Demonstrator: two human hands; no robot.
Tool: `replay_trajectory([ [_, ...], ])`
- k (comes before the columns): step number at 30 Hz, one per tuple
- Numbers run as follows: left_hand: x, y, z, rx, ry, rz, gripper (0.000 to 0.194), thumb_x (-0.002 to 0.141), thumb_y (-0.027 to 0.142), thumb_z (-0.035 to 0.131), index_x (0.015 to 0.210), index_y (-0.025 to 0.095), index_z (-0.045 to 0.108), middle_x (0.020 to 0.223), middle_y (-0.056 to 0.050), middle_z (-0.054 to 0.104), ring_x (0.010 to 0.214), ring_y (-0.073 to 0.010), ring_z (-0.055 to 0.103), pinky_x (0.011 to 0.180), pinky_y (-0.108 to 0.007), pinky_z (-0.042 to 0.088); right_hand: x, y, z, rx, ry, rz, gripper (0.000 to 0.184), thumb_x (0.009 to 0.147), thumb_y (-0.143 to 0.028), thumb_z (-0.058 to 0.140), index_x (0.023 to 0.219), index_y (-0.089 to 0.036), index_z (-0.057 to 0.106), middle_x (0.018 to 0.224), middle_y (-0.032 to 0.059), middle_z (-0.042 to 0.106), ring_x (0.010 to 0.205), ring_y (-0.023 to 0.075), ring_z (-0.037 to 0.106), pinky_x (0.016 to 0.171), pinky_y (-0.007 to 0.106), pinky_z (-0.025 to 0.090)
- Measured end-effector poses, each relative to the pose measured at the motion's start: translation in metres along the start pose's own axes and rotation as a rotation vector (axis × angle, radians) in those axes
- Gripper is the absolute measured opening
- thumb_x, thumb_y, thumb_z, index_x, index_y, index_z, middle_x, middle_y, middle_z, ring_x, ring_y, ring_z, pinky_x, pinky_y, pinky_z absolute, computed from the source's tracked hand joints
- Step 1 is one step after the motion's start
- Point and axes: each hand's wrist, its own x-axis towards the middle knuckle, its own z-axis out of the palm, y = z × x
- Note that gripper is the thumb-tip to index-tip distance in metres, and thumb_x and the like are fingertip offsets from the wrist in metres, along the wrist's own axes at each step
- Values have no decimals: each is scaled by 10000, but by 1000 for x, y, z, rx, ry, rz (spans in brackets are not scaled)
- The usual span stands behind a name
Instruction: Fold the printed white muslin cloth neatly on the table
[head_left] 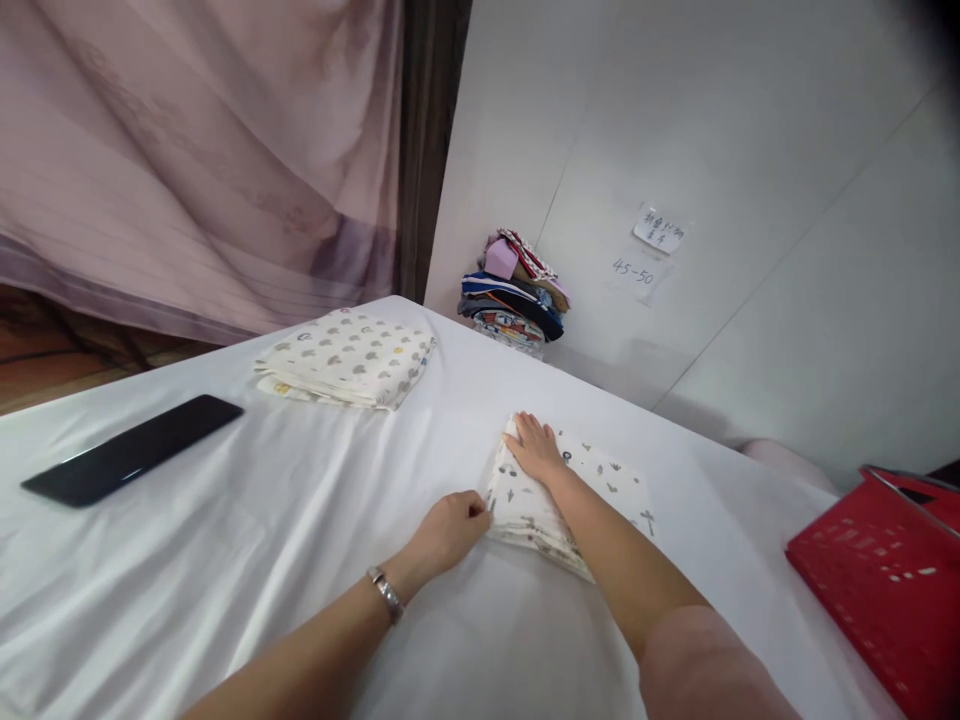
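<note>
Right hand [534, 448] spread flat, I press the folded cloth [525, 500] right of centre on the white-covered table [262, 540]; left hand [452, 528] curls at its left edge, grip unclear. I seem to be squaring layers; next calls for aligned edges. Farther left lies another cloth [349, 355].

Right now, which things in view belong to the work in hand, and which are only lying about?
In the work:
near cloth, with the right hand flat on it and the left hand at its edge
white sheet, the surface beneath

Apparently lying about:
far cloth, untouched, though perhaps related
black slab
fabric pile
red basket
</note>
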Motion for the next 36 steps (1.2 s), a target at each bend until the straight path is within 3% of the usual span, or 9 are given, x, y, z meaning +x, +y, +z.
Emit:
replay_trajectory([
  [8, -1, 4, -4, 9, -24, -10, 143, 696, 285, 470, 628, 181, 539, 561, 12, 543, 585, -138, 523, 537, -226, 328, -14, -1, -6, 48, -20, 6, 603, 905, -497, 239, 1412, -172, 198, 1485, 70, 147, 1361, 199, 95, 1079, 415, 66],
  [13, -1, 6, -6, -19, -34, -25, 142, 700, 283, 466, 628, 182, 536, 508, 20, 519, 533, -131, 505, 518, -228, 329, -71, 13, -12, 96, -72, -73, 600, 881, -532, 299, 1390, -213, 278, 1485, 52, 142, 1365, 208, 77, 1086, 425, 66],
  [15, -1, 6, -7, -16, -36, -30, 147, 703, 287, 467, 626, 183, 537, 501, 19, 520, 531, -132, 505, 518, -228, 329, -103, 27, -14, 137, -76, -93, 591, 873, -564, 289, 1375, -252, 314, 1486, 23, 136, 1366, 208, 73, 1091, 425, 61],
  [18, -2, 6, -8, -5, -26, -25, 146, 703, 284, 471, 632, 182, 547, 497, 18, 523, 534, -134, 511, 521, -228, 333, -150, 61, -15, 179, -65, -3, 541, 871, -559, 295, 1346, -308, 364, 1476, -21, 172, 1363, 215, 94, 1096, 430, 72],
  [22, -1, 6, -7, -12, -39, -39, 148, 707, 291, 469, 655, 180, 551, 484, 24, 518, 491, -123, 497, 504, -225, 338, -197, 114, -7, 205, 87, 225, 517, 845, -542, 354, 1280, -288, 470, 1444, -15, 272, 1351, 217, 163, 1106, 437, 98],
  [25, 0, 3, -6, -32, -59, -67, 163, 710, 316, 472, 681, 177, 552, 470, 26, 513, 442, -108, 455, 471, -219, 329, -218, 139, 0, 374, 212, 305, 518, 807, -540, 426, 1246, -277, 512, 1434, -14, 296, 1332, 222, 227, 1107, 411, 169],
  [29, 8, 7, -15, -35, -98, -127, 233, 706, 393, 498, 698, 169, 562, 482, 12, 529, 431, -106, 444, 441, -216, 316, -224, 145, 3, 565, 313, 358, 533, 763, -540, 498, 1220, -270, 538, 1419, 9, 332, 1305, 244, 290, 1094, 417, 217],
  [32, 27, 21, -29, 66, 9, -69, 287, 705, 449, 517, 695, 171, 584, 548, -10, 576, 512, -131, 518, 478, -223, 331, -210, 142, 0, 598, 352, 355, 549, 769, -522, 501, 1247, -253, 511, 1425, 30, 323, 1310, 254, 276, 1076, 421, 252],
  [36, 71, 47, -36, 140, 123, 40, 209, 728, 366, 521, 703, 175, 602, 609, -25, 613, 598, -147, 560, 530, -225, 350, -183, 136, 1, 573, 415, 375, 577, 778, -492, 485, 1291, -230, 457, 1436, 49, 299, 1314, 253, 268, 1075, 425, 249],
])
